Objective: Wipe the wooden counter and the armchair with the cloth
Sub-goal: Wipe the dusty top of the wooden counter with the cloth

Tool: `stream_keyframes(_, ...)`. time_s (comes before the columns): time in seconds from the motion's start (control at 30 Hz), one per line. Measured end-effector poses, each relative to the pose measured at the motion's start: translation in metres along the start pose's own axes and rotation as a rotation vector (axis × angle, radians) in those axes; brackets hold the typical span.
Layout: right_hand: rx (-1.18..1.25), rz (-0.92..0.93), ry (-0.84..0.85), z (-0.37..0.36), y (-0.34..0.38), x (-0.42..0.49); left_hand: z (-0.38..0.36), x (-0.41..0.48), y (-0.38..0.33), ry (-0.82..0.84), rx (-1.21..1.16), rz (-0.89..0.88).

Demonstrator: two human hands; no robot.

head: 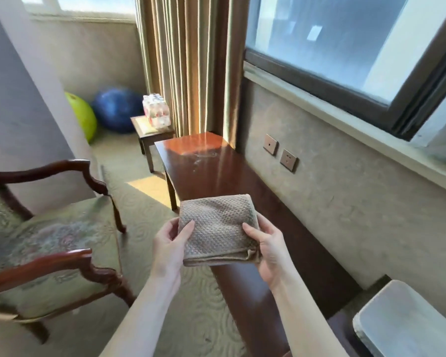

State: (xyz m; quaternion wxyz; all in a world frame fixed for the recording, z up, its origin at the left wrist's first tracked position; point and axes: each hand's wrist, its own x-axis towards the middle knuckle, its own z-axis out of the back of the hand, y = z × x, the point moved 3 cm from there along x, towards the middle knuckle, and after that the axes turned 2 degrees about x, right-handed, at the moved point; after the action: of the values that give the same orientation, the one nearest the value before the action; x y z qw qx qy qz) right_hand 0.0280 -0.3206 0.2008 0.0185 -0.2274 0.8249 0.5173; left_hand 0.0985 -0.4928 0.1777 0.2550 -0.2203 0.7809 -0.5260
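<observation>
the armchair is cut off at the left edge of the frame, its back out of view, and the white bin in the lower right corner is only partly seen. the labels on the pack of water bottles, upper middle on a small side table, are too blurred to read. the wooden counter runs from the centre down to the bottom edge, along the wall under the window; dust streaks show on its sunlit far end. patterned carpet covers the floor, striped curtains hang at top centre, and a green ball and a blue ball sit at upper left. the folded brown cloth is held above the counter's near edge: the left hand pinches its left side, thumb on top, and the right hand pinches its right side the same way.
</observation>
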Motion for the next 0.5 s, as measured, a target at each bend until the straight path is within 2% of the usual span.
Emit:
stream_keyframes(0.2, 0.025, -0.062, 0.059, -0.095, -0.045, 0.041, 0.082, 0.056, -0.041, -0.049, 0.051, -0.061)
stream_keyframes(0.5, 0.025, -0.091, 0.037, -0.170, -0.066, 0.107, 0.127, 0.136, -0.074, -0.099, 0.065, -0.100)
